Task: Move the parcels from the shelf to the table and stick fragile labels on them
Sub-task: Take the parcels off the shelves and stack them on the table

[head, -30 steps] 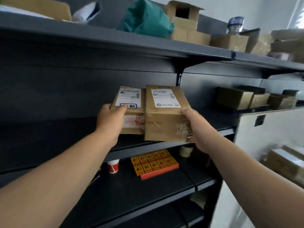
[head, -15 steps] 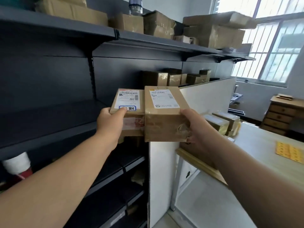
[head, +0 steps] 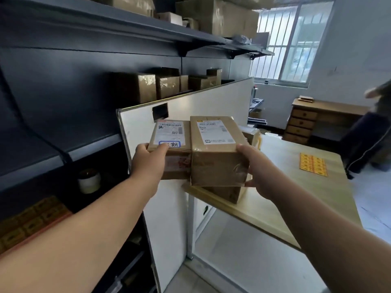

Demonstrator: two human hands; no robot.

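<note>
L hand [head: 148,163] & R hand [head: 257,172] hold two parcels [head: 215,153] side-by-side above table [head: 296,199].

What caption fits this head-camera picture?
Left hand and right hand hold a small parcel and a bigger parcel together by a table bearing yellow labels.

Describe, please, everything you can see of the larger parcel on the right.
The larger parcel is a brown cardboard box bound in clear tape, with a white shipping label on its top face. It is held aloft near a corner of the wooden table. The right hand grips its right side; its left side sits against the smaller parcel.
</note>
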